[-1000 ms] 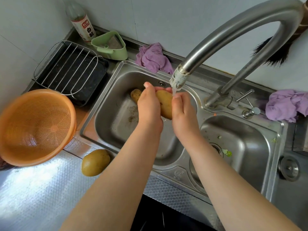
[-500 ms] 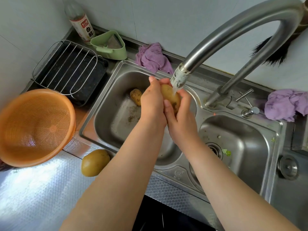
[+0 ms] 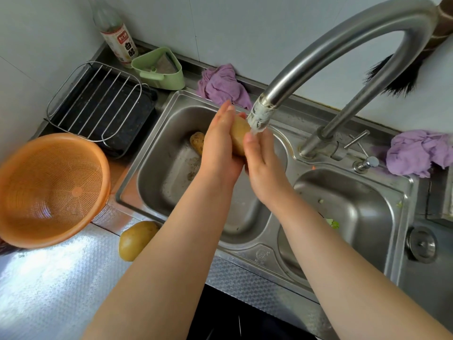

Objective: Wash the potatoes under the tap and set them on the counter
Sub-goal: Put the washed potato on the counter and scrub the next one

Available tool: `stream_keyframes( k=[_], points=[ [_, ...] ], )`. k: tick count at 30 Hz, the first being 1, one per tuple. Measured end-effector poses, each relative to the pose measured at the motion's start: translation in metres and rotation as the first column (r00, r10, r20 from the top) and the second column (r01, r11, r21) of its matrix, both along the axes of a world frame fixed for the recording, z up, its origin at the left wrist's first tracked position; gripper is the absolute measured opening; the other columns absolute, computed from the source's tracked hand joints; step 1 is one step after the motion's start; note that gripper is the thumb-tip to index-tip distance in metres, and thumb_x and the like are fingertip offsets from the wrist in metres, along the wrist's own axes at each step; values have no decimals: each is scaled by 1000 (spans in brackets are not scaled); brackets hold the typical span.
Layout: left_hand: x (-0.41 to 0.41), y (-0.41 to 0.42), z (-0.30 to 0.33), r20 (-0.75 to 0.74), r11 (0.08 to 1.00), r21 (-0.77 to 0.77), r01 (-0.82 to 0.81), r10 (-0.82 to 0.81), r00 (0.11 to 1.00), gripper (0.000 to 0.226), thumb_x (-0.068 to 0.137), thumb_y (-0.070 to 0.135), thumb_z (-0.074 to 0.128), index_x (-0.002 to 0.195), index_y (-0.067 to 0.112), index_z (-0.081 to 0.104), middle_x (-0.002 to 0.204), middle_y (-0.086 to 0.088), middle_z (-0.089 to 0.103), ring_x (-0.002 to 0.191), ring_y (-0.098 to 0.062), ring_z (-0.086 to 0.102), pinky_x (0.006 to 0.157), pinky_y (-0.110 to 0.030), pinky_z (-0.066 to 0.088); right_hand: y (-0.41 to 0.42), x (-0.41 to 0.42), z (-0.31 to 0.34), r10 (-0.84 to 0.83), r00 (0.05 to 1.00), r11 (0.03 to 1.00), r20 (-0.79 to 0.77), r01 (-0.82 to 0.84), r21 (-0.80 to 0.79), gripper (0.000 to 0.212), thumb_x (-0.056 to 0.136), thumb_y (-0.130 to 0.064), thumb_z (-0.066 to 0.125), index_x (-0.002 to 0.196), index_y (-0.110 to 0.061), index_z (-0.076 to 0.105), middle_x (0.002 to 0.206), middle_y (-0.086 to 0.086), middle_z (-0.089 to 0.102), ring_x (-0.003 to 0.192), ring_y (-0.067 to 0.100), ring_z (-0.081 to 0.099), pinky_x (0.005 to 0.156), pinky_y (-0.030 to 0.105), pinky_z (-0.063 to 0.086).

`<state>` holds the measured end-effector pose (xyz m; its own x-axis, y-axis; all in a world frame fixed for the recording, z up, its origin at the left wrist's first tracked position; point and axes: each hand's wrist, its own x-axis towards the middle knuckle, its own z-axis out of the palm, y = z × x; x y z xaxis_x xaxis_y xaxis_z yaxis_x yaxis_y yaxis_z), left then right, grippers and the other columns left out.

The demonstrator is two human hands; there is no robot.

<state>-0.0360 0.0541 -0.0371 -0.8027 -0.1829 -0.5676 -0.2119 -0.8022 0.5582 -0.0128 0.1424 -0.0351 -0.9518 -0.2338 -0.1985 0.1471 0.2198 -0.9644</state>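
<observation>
A yellow potato [image 3: 239,136] is pressed between my left hand [image 3: 219,148] and my right hand [image 3: 261,165], right under the spout of the steel tap [image 3: 259,116], with water running onto it. Both hands hold it over the left sink basin [image 3: 157,177]. A second, dirtier potato [image 3: 197,141] lies on the basin floor behind my left hand. A third, clean-looking potato [image 3: 136,240] rests on the counter [image 3: 54,285] at the sink's front left corner, partly hidden by my left forearm.
An orange colander [image 3: 49,190] sits tilted on the counter at left. Behind it is a black tray with a wire rack [image 3: 103,106], a green holder [image 3: 159,68] and a bottle [image 3: 117,33]. Purple cloths [image 3: 221,85] lie behind the sink and at far right. The right basin [image 3: 355,217] holds green scraps.
My hands have closed in on the potato and turned it from lying crosswise to more upright under the stream. The camera view has shifted slightly.
</observation>
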Motion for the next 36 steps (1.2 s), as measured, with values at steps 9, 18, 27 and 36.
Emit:
stream_keyframes(
  k=[9,18,27,36],
  points=[
    [7,0,-16,-89,997,-62,48,-53,995,44,101,25,48,142,10,50,114,-12,53,81,-19,66,61,-33,54,3,-16,-2,-153,987,986,40,150,73,15,90,-48,36,81,-40,44,66,-9,53,62,15,51,64,40,43],
    [6,3,-16,-117,990,-138,-5,-11,993,44,96,23,52,134,0,54,100,-9,52,79,-17,57,65,-31,52,8,-7,-1,-26,993,991,119,41,-126,6,100,-30,38,99,-26,41,80,-9,51,67,-1,49,57,10,38],
    [6,-2,-13,-99,999,-46,-26,21,995,40,93,27,54,129,12,61,117,-13,54,92,-25,57,62,-32,53,8,1,1,76,992,986,105,-59,-153,15,101,-33,36,113,-23,36,84,-12,49,69,-4,49,66,17,41],
    [4,-2,-8,-60,990,-137,17,-25,998,32,99,44,49,106,19,66,105,-12,59,82,-27,57,58,-30,49,3,-11,-2,-42,994,998,104,47,-44,33,103,-34,33,121,-8,42,75,-3,52,53,2,50,47,15,39]
  ],
)
